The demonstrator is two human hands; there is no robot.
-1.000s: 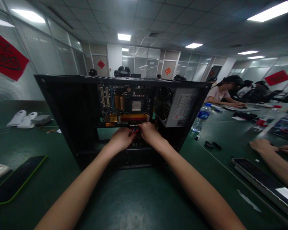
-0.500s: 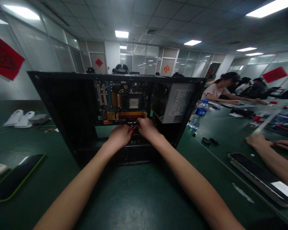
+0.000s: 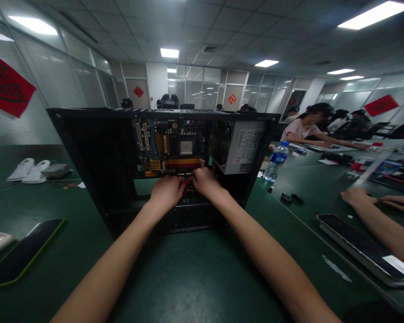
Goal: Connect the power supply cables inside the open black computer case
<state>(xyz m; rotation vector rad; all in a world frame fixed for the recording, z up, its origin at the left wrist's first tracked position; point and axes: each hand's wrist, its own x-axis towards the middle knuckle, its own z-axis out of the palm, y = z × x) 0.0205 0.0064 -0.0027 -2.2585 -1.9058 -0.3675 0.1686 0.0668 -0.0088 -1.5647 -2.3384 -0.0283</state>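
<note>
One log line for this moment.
left hand: at red wires | right hand: at same wires | grip: unclear | computer case: open side facing camera | motherboard: above hands

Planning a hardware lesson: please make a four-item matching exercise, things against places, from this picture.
1. Thin red wire
2. Silver box-shaped power supply
3. Clear plastic blue-capped bottle
4. Flat black green-edged mat

A. Inside black metal computer case, upper right
B. Green table, left of case
C. Between left hand and right hand
D. Green table, right of case

Pairs: 1-C; 2-A; 3-D; 4-B
</note>
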